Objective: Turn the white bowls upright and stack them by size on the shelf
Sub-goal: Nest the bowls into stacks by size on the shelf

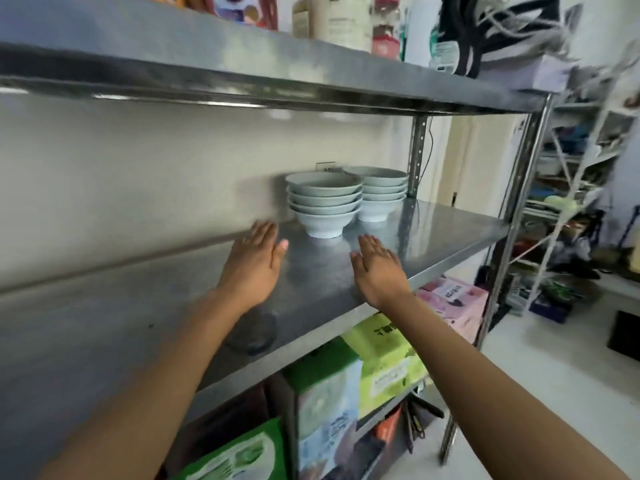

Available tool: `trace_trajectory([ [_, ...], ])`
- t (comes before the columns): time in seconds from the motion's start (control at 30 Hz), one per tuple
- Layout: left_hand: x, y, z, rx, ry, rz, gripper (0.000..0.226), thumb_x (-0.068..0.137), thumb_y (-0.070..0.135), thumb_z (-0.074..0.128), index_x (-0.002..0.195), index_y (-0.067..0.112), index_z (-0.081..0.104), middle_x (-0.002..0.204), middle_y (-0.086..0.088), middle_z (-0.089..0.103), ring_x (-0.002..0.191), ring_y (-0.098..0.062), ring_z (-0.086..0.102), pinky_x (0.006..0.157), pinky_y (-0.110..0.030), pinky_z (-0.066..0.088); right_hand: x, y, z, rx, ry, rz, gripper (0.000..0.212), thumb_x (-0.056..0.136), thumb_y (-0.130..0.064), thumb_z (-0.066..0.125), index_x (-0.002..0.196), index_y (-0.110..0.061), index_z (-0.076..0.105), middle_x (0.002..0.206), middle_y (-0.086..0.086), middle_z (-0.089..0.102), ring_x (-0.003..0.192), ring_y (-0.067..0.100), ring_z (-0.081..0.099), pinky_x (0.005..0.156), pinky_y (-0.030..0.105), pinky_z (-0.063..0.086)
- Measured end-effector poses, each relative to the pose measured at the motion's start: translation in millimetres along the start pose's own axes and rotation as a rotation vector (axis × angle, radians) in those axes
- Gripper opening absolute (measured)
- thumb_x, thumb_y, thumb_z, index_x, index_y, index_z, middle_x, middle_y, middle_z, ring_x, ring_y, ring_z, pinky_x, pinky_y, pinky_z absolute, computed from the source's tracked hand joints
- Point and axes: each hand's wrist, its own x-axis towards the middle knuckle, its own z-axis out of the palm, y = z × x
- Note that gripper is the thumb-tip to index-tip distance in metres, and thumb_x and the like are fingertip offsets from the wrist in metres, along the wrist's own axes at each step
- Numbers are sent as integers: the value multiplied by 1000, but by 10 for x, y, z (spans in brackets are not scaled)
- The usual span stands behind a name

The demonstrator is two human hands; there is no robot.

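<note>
Both grips empty and flat, left hand (254, 263), right hand (375, 268), two upright bowl stacks (325, 202) beyond

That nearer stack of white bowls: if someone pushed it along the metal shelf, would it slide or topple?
The nearer stack would probably slide, since the steel shelf looks smooth. Pushed high up, it might tip on its narrow foot. The bowls look like glazed ceramic, so likely heavy and breakable.

Brushed, dully reflective metal shelf (433, 237), smooth glazed ceramic-looking bowls (323, 202)
</note>
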Motion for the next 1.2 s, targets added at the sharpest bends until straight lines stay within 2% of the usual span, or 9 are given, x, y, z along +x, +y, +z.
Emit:
trace_trajectory([
  [0.3, 1092, 671, 586, 352, -81, -56, 65, 98, 45, 11, 148, 10, 31, 156, -7, 31, 145, -23, 24, 117, -48, 15, 1112, 1232, -198, 120, -110, -129, 53, 104, -28, 33, 153, -12, 22, 162, 8, 18, 150, 19, 14, 119, 34, 14],
  [0.4, 1181, 757, 636, 308, -41, -106, 76, 91, 51, 6, 146, 9, 37, 152, -10, 38, 143, -26, 30, 115, -51, 20, 1409, 1307, -169, 212, -130, -108, 53, 104, -30, 33, 153, -11, 23, 161, 8, 21, 149, 20, 18, 118, 32, 15],
  [0.5, 1237, 756, 640, 214, -11, -181, 73, 92, 52, 11, 145, 10, 37, 151, -13, 38, 141, -30, 32, 111, -53, 27, 1588, 1159, -98, 586, -132, 51, 50, 104, -30, 37, 150, -12, 33, 155, 8, 36, 142, 25, 34, 114, 30, 24],
  [0.6, 1314, 706, 636, 61, 49, -314, 64, 96, 48, 23, 149, 13, 30, 157, -11, 26, 144, -29, 24, 113, -52, 26, 1773, 958, -15, 837, -138, 142, 38, 102, -24, 42, 136, -9, 50, 139, 7, 54, 127, 25, 49, 97, 23, 33],
  [0.7, 1377, 591, 636, -17, 104, -343, 74, 89, 56, 18, 150, 16, 28, 158, -11, 24, 145, -28, 24, 113, -50, 27, 1926, 805, 23, 962, -94, 175, 26, 98, -18, 51, 118, -5, 60, 115, 9, 65, 102, 21, 57, 80, 21, 35],
  [0.8, 1451, 470, 668, -32, 130, -332, 81, 84, 62, 12, 150, 18, 27, 158, -10, 24, 144, -27, 24, 113, -49, 28, 2064, 737, -7, 971, -78, 204, 32, 96, -23, 55, 124, -8, 58, 117, 5, 63, 104, 20, 56, 84, 26, 37],
  [0.97, 1662, 344, 806, -44, 145, -313, 56, 100, 44, 31, 151, 23, 25, 160, -5, 19, 147, -23, 18, 115, -48, 23, 2332, 728, 34, 919, -60, 236, 37, 94, -32, 50, 125, -15, 59, 125, 8, 65, 116, 28, 58, 100, 37, 44],
  [1.1, 1804, 305, 927, -218, 222, -343, 55, 100, 42, 37, 149, 19, 30, 159, -9, 21, 146, -23, 21, 119, -36, 19, 2478, 746, 83, 1082, -36, 219, 25, 89, -21, 49, 104, -14, 68, 97, -3, 69, 87, 13, 61, 78, 18, 48],
  [1.2, 1907, 308, 973, -373, 309, -415, 50, 100, 32, 44, 147, 15, 36, 158, -8, 24, 145, -18, 24, 112, -16, 13, 2604, 782, 179, 1213, -70, 288, 22, 74, -31, 48, 81, -22, 67, 86, -6, 67, 91, 18, 59, 84, 32, 48],
])
